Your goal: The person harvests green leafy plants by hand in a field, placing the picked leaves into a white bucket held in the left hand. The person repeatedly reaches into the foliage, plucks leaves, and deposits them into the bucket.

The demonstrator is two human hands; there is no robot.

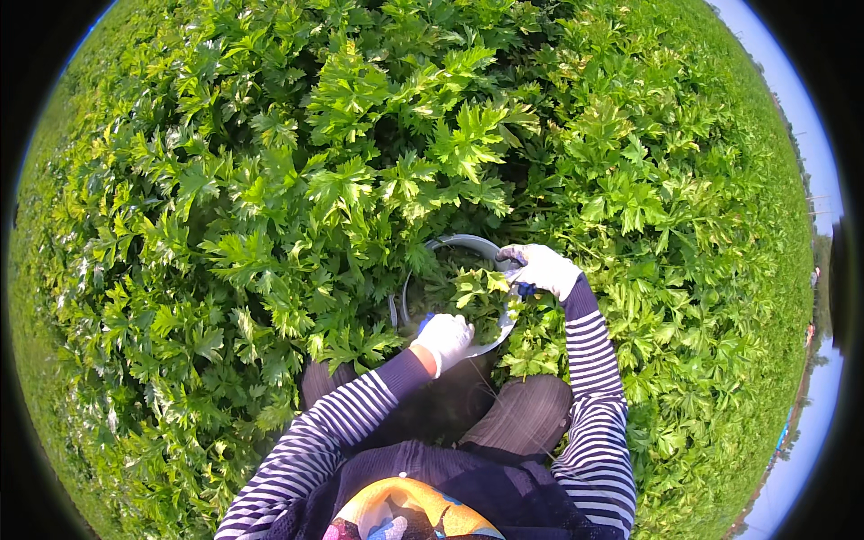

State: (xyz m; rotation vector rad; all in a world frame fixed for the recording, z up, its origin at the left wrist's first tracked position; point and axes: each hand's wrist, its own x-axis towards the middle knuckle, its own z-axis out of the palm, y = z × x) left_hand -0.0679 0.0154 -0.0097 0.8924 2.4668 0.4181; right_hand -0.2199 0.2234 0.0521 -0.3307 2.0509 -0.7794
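Note:
A light grey round bucket [466, 241] stands before me among leafy green plants that look like celery. Cut or loose leaves [478, 287] fill part of it, some of them yellowish. My left hand [445, 339], in a white glove with a blue-coated palm, is curled over the near side of the bucket; what its fingers hold, if anything, is hidden. At the right rim is my right hand [540, 268], gloved alike, with its fingers bent inward beside the leaves. I cannot tell whether it grips the rim or a stalk.
Dense leafy plants [344, 94] surround the bucket on all sides. My knees in dark trousers [523, 415] flank the near side of the bucket. Along the far right rim lie the field's edge, trees and sky.

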